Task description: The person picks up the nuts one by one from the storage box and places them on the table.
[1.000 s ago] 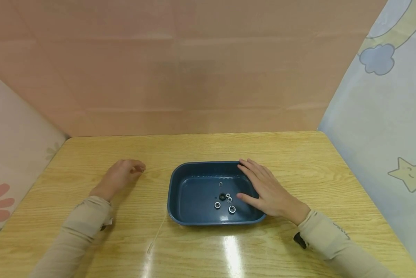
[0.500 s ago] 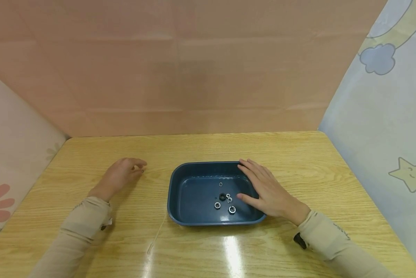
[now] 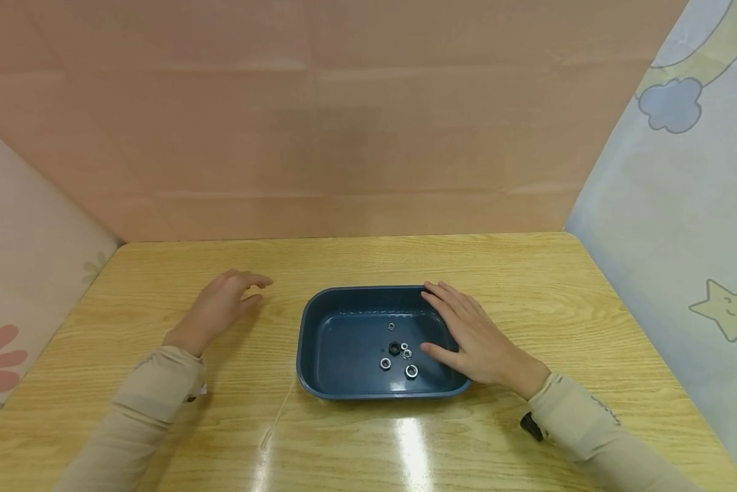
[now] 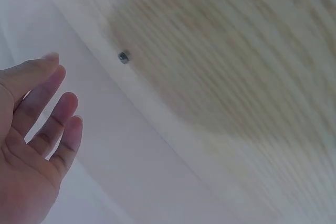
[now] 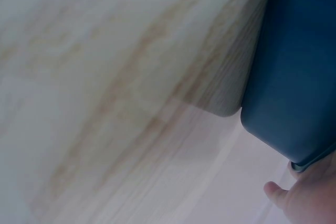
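My left hand (image 3: 217,307) hovers over the left part of the table, thumb and fingers spread apart with nothing between them. In the left wrist view a small dark metal nut (image 4: 124,56) lies on the wood just beyond the fingertips; the hand hides it in the head view. My right hand (image 3: 476,338) rests across the right end of a blue plastic tray (image 3: 381,395), fingers extended over the far rim and thumb over the inside. Inside the tray are several silver nuts (image 3: 411,371) of different sizes and one black nut (image 3: 394,348).
The wooden table (image 3: 516,266) is enclosed by a pinkish back panel (image 3: 344,137) and patterned side panels. A thin pale string-like strip (image 3: 276,424) runs from the tray's left front corner toward the table's near edge.
The left hand has let go of the small nut it pinched; its fingers have spread and moved slightly up and right. The right hand and the tray stay where they were.
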Demonstrator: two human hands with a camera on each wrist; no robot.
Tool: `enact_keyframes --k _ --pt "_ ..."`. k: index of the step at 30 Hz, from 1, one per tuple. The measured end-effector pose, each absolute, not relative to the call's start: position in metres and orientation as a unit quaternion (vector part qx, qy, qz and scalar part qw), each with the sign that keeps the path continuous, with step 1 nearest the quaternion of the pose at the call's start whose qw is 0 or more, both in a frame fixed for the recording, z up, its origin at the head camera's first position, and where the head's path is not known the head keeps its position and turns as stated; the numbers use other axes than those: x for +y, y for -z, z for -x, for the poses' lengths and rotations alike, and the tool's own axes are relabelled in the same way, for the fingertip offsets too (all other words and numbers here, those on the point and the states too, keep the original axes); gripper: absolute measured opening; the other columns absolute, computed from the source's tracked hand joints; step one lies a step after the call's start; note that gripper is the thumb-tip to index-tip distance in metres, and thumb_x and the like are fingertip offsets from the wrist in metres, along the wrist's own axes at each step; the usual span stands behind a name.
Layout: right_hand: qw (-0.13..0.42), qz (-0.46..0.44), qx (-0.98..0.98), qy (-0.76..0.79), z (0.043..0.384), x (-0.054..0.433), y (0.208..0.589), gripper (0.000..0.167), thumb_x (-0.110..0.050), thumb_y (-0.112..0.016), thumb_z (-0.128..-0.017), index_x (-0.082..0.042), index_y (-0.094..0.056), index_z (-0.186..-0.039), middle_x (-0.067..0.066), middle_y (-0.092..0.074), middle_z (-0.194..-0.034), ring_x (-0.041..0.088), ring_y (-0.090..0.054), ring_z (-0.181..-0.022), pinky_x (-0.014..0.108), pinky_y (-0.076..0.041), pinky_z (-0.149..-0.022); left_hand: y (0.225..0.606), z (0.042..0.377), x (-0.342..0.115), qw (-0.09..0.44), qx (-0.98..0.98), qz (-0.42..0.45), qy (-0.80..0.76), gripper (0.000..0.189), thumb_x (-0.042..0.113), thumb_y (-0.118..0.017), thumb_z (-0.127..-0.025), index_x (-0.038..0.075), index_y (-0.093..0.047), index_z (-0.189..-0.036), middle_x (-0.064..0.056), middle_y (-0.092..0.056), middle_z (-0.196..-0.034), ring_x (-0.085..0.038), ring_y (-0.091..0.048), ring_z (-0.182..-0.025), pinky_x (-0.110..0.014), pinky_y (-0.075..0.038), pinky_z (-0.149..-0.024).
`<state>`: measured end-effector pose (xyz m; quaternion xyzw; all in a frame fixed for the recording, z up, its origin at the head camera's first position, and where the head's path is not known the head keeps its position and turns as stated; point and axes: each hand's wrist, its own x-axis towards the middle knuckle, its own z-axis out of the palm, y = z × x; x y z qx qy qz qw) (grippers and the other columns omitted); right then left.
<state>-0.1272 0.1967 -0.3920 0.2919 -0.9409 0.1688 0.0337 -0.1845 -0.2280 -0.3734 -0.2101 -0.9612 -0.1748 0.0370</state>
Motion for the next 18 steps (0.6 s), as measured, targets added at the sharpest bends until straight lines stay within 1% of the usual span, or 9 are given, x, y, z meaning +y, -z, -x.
enact_keyframes --k 8,18 --pt "0.032 -0.291 -0.941 -0.168 0.128 0.197 0.392 0.082 -0.050 -0.060 -0.094 -0.009 -0.027 -0.156 0.010 -0.022 -0.165 0.037 -0.019 -0.152 0.062 -0.022 -0.118 0.373 0.184 -0.222 0.068 -0.954 0.230 0.180 0.035 0.001 -0.072 -0.086 0.002 -0.068 -0.121 -0.018 -0.070 -0.119 -0.038 -0.063 -0.109 -0.054 -0.053 -0.091" --pt "0.031 -0.291 -0.942 -0.167 0.128 0.198 0.392 0.081 -0.050 -0.060 -0.094 -0.009 -0.027 -0.156 0.010 -0.021 -0.165 0.038 -0.019 -0.151 0.063 -0.022 -0.117 0.367 0.183 -0.212 0.065 -0.946 0.252 0.193 0.034 0.006 -0.072 -0.088 0.004 -0.068 -0.121 -0.018 -0.069 -0.122 -0.038 -0.062 -0.113 -0.054 -0.051 -0.096"
